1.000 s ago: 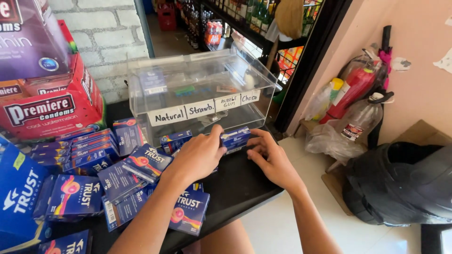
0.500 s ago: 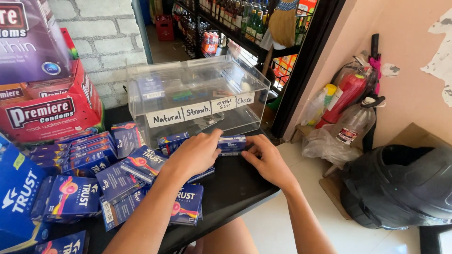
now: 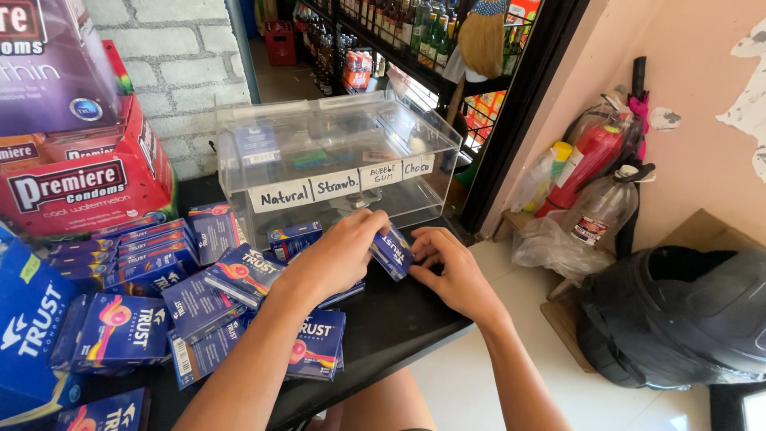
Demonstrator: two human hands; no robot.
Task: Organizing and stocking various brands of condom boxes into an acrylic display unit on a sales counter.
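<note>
Both hands [image 3: 343, 255] lifted 1 packet [image 3: 392, 251] near table edge [image 3: 423, 339].

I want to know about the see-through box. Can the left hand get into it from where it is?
Probably yes. The left hand sits right in front of the clear box, whose lower front looks open. Only the small blue pack held between it and the right hand occupies it; nothing blocks the way.

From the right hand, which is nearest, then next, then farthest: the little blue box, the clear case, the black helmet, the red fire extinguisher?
1. Little blue box: in the right hand, touching.
2. Clear case: just behind it.
3. Black helmet: on the floor, right.
4. Red fire extinguisher: against the right wall; close to the helmet's rank.
</note>
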